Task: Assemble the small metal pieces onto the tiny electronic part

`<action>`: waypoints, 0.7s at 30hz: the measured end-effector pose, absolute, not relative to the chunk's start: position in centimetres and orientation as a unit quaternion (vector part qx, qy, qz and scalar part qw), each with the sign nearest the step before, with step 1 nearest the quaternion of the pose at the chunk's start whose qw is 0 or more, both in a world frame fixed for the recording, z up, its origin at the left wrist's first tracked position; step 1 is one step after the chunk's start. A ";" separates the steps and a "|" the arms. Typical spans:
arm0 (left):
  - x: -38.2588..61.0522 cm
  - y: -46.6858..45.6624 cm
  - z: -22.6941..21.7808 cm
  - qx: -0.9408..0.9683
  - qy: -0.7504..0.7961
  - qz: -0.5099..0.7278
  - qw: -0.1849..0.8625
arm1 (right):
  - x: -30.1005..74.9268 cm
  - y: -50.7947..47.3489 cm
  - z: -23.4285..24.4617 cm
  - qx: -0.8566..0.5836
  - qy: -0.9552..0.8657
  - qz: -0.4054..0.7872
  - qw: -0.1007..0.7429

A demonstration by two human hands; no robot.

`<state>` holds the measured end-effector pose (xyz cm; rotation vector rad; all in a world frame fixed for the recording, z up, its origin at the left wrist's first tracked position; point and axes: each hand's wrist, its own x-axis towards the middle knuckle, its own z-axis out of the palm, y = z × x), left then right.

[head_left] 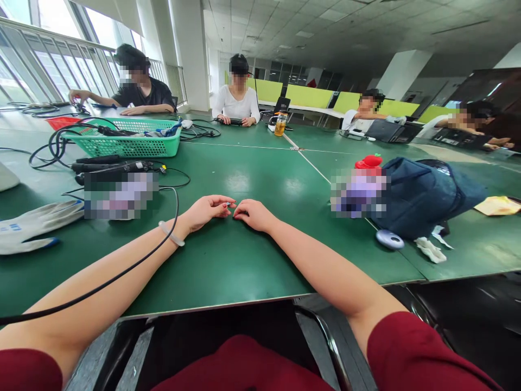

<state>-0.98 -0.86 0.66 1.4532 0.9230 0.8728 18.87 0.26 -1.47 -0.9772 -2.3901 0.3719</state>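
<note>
Right now I hold both hands close together over the near middle of the green table [252, 266]. My left hand [203, 213] pinches a small greyish piece [229, 205] between its fingertips; it is too small for me to identify. My right hand [255, 215] sits just beside it, on the right, its fingers curled inward, and I cannot tell whether they grip anything. On my left wrist is a pale bracelet [172, 234], and a black cable [134, 266] runs across that forearm.

To the left lies a white glove [36, 224] with blue fingertips. Beyond it, on the far left, stands a green plastic basket [126, 145] with cables in and around it. To the right rests a navy bag [423, 190], with a purple oval case [389, 239] and crumpled white tissue [430, 250] on its near side. At the far side, a person in white [236, 102] sits with both hands on a black object [235, 121].
</note>
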 end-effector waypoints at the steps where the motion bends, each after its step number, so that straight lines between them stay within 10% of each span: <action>1: -1.0 -0.9 0.7 0.621 0.395 0.372 0.566 | 18.9 0.2 -1.5 -0.366 -0.879 0.146 0.267; 21: 0.8 -0.9 0.1 0.621 0.463 0.430 0.464 | 19.0 1.7 -2.1 -0.413 -0.753 0.376 0.349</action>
